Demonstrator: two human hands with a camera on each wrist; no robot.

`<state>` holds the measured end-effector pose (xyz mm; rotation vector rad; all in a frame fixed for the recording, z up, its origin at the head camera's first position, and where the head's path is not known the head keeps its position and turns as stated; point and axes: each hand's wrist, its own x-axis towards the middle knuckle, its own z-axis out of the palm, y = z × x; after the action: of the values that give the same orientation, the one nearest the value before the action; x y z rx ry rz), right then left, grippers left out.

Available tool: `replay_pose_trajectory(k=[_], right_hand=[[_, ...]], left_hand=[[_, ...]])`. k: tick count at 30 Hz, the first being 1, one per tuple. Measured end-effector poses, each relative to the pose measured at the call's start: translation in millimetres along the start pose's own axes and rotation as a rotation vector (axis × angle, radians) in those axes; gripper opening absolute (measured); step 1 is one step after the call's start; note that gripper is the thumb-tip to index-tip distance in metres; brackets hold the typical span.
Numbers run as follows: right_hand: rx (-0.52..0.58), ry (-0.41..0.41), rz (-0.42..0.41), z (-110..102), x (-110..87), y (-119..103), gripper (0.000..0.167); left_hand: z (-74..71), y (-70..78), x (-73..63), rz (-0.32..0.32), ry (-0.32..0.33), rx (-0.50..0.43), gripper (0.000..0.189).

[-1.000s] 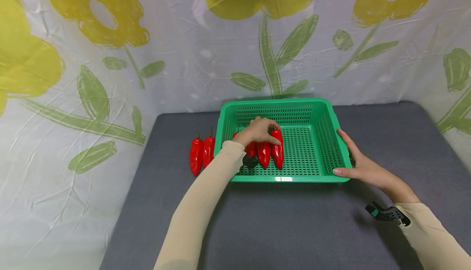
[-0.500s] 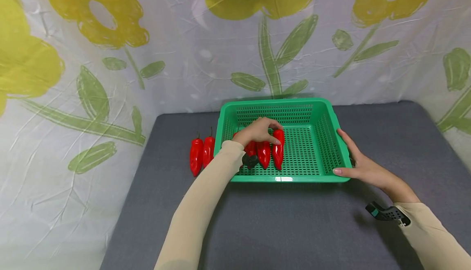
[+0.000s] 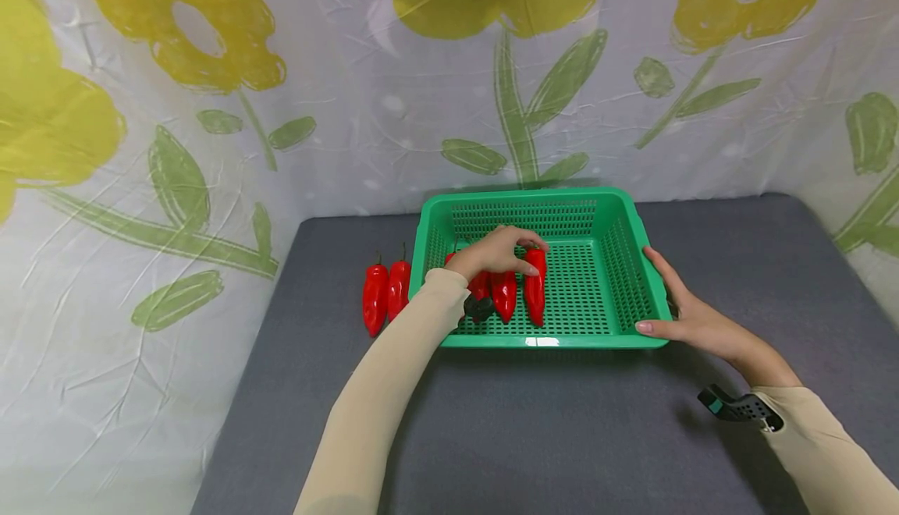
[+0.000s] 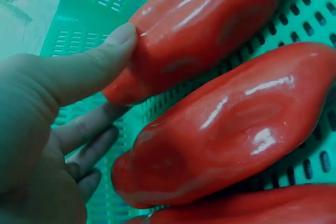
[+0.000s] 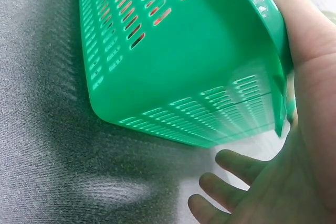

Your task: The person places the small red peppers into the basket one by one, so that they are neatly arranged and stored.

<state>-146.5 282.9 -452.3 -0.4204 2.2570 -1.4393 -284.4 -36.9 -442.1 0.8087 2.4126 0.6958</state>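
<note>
In the head view my left hand (image 3: 492, 253) reaches into a green plastic basket (image 3: 590, 341) and pinches the upper, stem end of a red pepper (image 3: 536, 300). The left wrist view has the thumb (image 4: 107, 59) against the narrow end of that pepper (image 4: 205, 19), fingers partly hidden behind it. Another red pepper (image 3: 503, 296) lies just left of it, and more are partly covered by the hand and sleeve. My right hand (image 3: 688, 320) holds the basket's front right corner. In the right wrist view its thumb goes over the rim (image 5: 262, 6), with three fingers spread below.
Two red peppers (image 3: 374, 300) lie on the dark grey tabletop (image 3: 534, 429) left of the basket. Behind the table hangs a white cloth (image 3: 337, 109) printed with yellow flowers. A black wrist strap (image 3: 737, 407) sits on the right forearm.
My left hand has shifted slightly right, carrying the pinched pepper with it, so a gap has opened between that pepper and its neighbour. The right hand and basket have stayed put.
</note>
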Motion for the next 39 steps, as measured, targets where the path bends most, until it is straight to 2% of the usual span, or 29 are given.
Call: replay_pose_trajectory(k=[6,12,21,29,35,39], right_hand=[[-0.002,0.002,0.001,-0.2,0.1,0.8,0.11],[-0.001,0.002,-0.003,0.1,0.0,0.9,0.11],[-0.005,0.004,0.0,0.3,0.2,-0.8,0.11],[0.004,0.006,-0.002,0.5,0.9,0.8,0.11],[0.004,0.007,0.001,0.8,1.2,1.8,0.11],[0.003,0.005,0.005,0.7,0.9,1.7,0.11]], left_hand=[[2.5,-0.6,0.6,-0.014,0.011,-0.065,0.046],[3.0,-1.8,0.9,-0.032,0.017,-0.068,0.046],[-1.9,-5.9,-0.5,-0.018,-0.004,-0.089,0.044],[-3.1,-4.3,-3.4,-0.04,-0.02,-0.052,0.049],[-0.4,-4.1,-3.1,-0.051,-0.009,-0.016,0.049],[1.6,-2.4,-2.7,-0.053,-0.039,0.002,0.052]])
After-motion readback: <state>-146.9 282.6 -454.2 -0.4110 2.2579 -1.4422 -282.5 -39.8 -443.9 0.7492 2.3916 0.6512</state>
